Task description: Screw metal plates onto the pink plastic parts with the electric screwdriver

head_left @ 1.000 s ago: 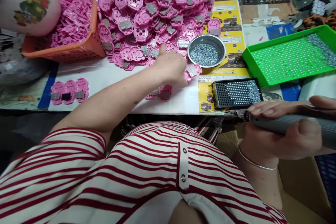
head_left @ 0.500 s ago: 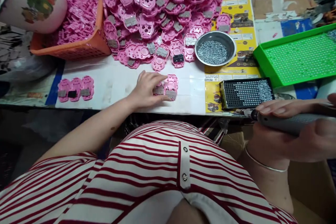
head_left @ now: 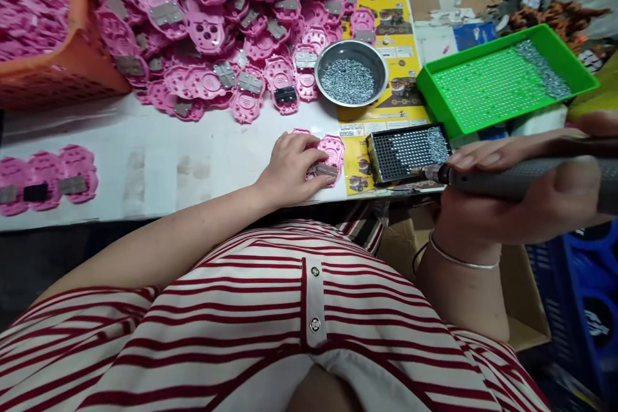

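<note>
My left hand (head_left: 294, 167) curls around a pink plastic piece (head_left: 332, 149) with a grey plate, its thumb and fingers gripping the piece near the table's front edge. A second pink piece is partly hidden under that hand. At the right, my right hand (head_left: 516, 174) is wrapped round a grey electric screwdriver (head_left: 506, 181). The screwdriver's tip points left, over the lower edge of a black perforated tray (head_left: 398, 158) that holds small screws. A metal bowl of screws (head_left: 350, 77) stands behind the tray.
A large heap of pink pieces (head_left: 207, 32) covers the back. An orange basket (head_left: 91, 32) of pink parts stands at the left, with three joined pink pieces (head_left: 46, 180) in front. A green perforated tray (head_left: 506, 84) with screws lies at the right.
The view has turned to the right. My left hand has closed in on the pink piece. My right hand has brought the screwdriver's tip to the black tray's edge.
</note>
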Demonstrator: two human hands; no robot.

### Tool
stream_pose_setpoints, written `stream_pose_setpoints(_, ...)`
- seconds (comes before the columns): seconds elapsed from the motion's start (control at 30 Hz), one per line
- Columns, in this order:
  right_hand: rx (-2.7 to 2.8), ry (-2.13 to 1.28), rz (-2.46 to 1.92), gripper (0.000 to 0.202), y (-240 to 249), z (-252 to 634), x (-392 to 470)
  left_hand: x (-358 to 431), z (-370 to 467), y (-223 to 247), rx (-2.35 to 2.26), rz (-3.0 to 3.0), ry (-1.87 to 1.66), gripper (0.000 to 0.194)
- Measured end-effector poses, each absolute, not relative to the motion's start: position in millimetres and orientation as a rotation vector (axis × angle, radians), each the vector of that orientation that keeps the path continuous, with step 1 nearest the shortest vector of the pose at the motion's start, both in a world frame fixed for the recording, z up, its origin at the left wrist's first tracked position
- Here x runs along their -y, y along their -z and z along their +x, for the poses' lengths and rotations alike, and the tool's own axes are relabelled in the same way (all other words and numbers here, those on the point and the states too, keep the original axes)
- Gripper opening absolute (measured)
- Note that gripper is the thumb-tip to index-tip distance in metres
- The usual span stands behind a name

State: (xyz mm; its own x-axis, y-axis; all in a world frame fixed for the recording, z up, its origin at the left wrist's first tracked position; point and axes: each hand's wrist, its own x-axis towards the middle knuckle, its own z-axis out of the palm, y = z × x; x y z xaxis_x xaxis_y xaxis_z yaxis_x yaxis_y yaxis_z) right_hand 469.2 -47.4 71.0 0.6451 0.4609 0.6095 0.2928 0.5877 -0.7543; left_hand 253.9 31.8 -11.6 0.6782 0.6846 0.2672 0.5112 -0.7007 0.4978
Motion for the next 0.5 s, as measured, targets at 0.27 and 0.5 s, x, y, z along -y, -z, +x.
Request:
stream_pose_setpoints(0.27,1.01,0.023,-0.844,0.018,-53.2,476.6,9.2,-23.0,281.5,6.0,-0.962,2.527,-0.619,0.034)
stream_pose_setpoints(0.5,1.028,0.032,-0.858,0.024,-38.1,482.3,3.0,-17.4,279.2,9.9,-0.962,2.563,-0.654,0.042)
